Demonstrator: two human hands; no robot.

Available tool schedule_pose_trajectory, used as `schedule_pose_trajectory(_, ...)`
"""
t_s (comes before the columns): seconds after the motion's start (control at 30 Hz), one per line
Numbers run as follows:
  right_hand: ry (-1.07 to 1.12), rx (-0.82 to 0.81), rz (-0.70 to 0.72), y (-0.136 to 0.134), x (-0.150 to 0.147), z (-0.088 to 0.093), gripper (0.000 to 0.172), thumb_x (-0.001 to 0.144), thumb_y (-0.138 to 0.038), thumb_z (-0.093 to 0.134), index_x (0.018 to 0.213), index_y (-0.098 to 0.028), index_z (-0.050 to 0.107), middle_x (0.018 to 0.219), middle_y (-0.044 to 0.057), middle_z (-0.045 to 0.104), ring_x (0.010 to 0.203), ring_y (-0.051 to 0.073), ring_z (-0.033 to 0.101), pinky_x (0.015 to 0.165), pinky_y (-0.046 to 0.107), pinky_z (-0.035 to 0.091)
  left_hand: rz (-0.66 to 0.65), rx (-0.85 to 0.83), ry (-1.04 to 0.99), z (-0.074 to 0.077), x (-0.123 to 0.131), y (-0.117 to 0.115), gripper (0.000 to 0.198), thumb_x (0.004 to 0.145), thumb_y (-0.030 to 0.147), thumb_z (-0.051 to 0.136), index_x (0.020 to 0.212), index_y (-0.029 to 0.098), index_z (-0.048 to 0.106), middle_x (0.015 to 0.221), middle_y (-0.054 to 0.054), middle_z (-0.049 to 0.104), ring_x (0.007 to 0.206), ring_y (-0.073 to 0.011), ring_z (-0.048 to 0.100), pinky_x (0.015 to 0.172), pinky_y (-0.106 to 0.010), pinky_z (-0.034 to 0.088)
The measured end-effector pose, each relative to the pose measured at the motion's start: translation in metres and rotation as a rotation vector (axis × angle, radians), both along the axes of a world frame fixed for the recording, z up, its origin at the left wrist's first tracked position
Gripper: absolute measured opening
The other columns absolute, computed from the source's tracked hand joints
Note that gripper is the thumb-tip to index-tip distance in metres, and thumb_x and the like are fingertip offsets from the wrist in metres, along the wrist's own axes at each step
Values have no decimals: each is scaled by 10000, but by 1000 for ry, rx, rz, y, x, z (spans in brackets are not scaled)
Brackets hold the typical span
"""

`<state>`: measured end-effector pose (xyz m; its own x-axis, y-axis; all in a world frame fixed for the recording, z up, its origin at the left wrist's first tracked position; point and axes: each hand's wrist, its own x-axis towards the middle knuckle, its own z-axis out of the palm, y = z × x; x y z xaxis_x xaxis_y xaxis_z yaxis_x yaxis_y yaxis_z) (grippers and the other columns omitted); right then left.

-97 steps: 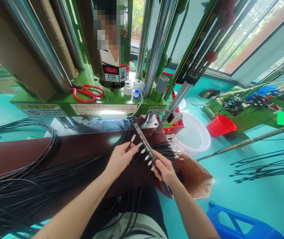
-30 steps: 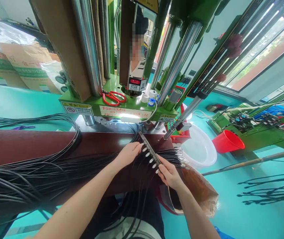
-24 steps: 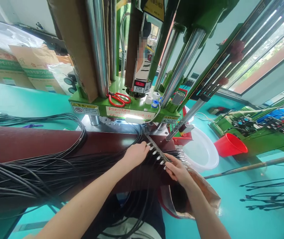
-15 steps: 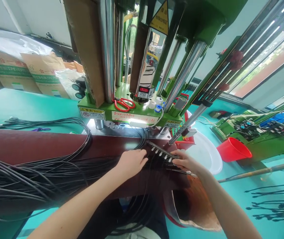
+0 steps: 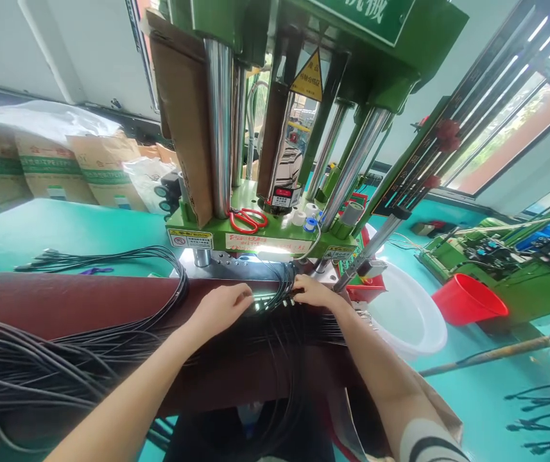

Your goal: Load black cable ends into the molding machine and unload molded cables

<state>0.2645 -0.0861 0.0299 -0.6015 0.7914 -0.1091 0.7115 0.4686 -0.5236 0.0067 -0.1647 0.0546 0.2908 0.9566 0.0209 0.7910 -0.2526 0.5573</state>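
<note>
Between my hands lies a narrow metal fixture bar (image 5: 261, 299) with a row of small shiny connectors along its front edge. My left hand (image 5: 221, 307), fingers curled, grips its left end. At the right end my right hand (image 5: 316, 292) closes with thumb and fingers. A bundle of thin black cables (image 5: 283, 277) hangs over the bar from the press bed, partly hiding it. Just behind stands the green press (image 5: 265, 240), whose metal bed (image 5: 236, 268) shows under a lit strip.
Many black cables (image 5: 29, 366) spread over the dark red table (image 5: 86, 298). Red-handled scissors (image 5: 248, 221) and white tape rolls (image 5: 298, 217) sit on the press ledge. A white tub (image 5: 414, 314) and a red bucket (image 5: 470, 301) stand at the right.
The bar has shifted left and turned from slanted to nearly level. Both hands have moved left with it, and black cables now cross over it. The camera view has tilted up somewhat.
</note>
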Motion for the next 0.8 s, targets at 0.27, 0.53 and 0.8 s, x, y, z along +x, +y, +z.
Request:
schedule_pose_trajectory(0.27, 190, 155, -183, -16, 15, -18, 153, 782, -145, 520, 834, -170, 661, 831, 26, 593, 811, 139, 548, 781, 272, 412, 43, -78, -114, -26, -6, 54, 270, 772, 381, 393, 783, 205, 598, 658, -4, 637, 618, -164, 578, 587, -255, 374)
schedule_pose_trajectory(0.53, 284, 275, -291, -15, 21, -36, 185, 829, -234, 508, 733, -180, 657, 709, 20, 581, 718, 146, 545, 725, 296, 411, 122, -59, -119, -56, -7, 64, 252, 782, 364, 385, 767, 220, 592, 689, 6, 642, 681, -165, 579, 624, -250, 374)
schedule_pose_trajectory(0.8, 292, 286, -302, -16, 18, -36, 148, 804, -185, 536, 738, -178, 668, 707, 26, 591, 720, 152, 545, 731, 300, 406, 106, -72, -63, -55, -8, 61, 270, 796, 398, 382, 825, 230, 592, 765, -2, 647, 704, -167, 570, 649, -256, 383)
